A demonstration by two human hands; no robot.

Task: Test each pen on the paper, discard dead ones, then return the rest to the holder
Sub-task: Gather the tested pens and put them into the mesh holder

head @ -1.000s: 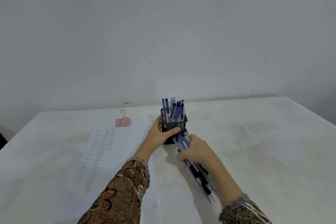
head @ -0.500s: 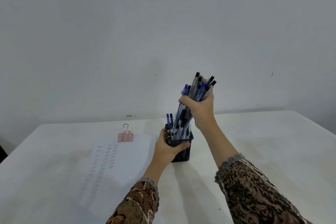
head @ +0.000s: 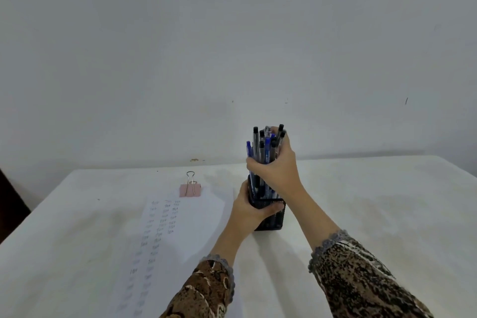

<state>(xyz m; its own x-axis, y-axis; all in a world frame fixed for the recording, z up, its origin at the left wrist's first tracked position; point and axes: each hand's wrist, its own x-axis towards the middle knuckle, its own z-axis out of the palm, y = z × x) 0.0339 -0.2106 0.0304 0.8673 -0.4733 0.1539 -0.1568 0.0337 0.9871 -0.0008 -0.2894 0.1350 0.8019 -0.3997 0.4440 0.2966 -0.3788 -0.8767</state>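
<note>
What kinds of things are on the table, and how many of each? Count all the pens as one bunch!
Pen bunch: 1
Holder: 1
Paper: 1
Clip: 1
Total: 4

Your left sleeve (head: 206, 289) and right sleeve (head: 361, 273): long, brown-and-black patterned fabric, cuffs edged in grey scalloped lace. Your left hand (head: 247, 212) and right hand (head: 278, 170): bare.
</note>
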